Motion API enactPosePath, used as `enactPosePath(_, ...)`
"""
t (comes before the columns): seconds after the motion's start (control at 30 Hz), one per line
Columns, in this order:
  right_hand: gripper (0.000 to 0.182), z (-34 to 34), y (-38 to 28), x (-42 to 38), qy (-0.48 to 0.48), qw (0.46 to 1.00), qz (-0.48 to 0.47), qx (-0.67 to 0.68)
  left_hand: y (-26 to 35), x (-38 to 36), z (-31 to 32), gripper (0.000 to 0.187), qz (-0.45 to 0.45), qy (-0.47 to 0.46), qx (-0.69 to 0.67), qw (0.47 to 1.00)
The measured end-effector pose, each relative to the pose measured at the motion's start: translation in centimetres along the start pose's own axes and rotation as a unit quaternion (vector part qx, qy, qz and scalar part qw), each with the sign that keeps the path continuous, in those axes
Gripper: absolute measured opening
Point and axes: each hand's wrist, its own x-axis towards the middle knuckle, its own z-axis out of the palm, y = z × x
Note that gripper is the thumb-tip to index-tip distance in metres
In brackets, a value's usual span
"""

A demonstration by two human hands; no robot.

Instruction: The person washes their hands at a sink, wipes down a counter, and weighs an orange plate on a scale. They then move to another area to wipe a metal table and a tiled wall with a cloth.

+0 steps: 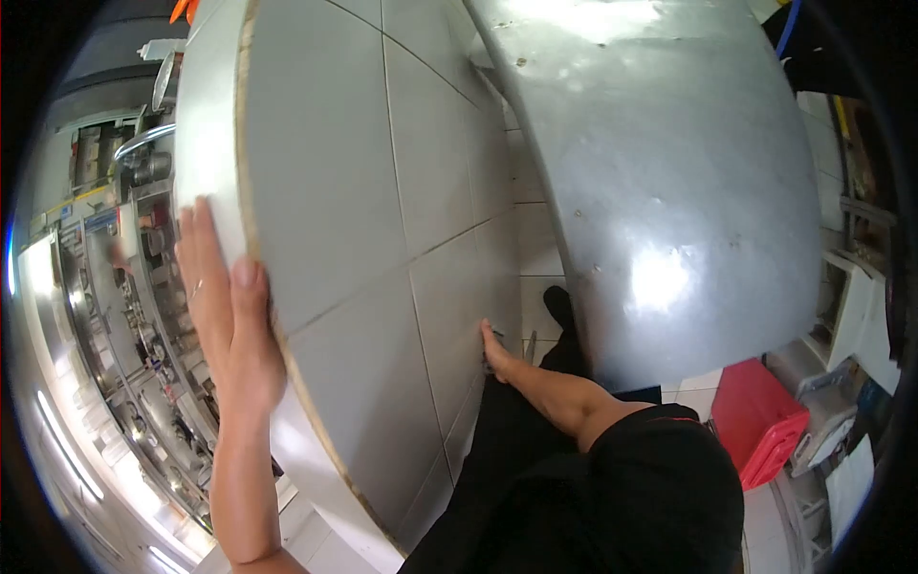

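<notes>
My left hand [225, 316] lies flat against the pale outer face and edge of a tiled wall [330, 172], its fingers stretched out and a ring on one finger. Lower down, near the floor, my right hand [494, 352] reaches to the base of the tiled side. Something small and dark shows beside its fingers, too small to make out, and the fingers are partly hidden. A large dented metal panel [669, 191] stands to the right of the tiles, above my right arm.
A red plastic container [760, 421] is on the floor at the right, beside a grey container [824, 416]. A curved metal tap [143, 139] and shelves with kitchenware are at the left. A dark shoe [557, 304] shows on the tiled floor.
</notes>
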Motion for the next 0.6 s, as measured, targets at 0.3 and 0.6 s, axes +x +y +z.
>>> enactPosePath(0.3,0.045,10.2,-6.6,-18.8,0.133,0.871,-0.266,-0.39,-1.0,0.3,1.8,0.059,-0.055,0.054,0.039,0.996)
enactPosePath(0.6,0.019,17.8,-18.0,-35.5,-0.02,0.635,-0.622,-0.457,-5.4,0.5,1.8,0.057,-0.07,0.26,-0.651,0.709)
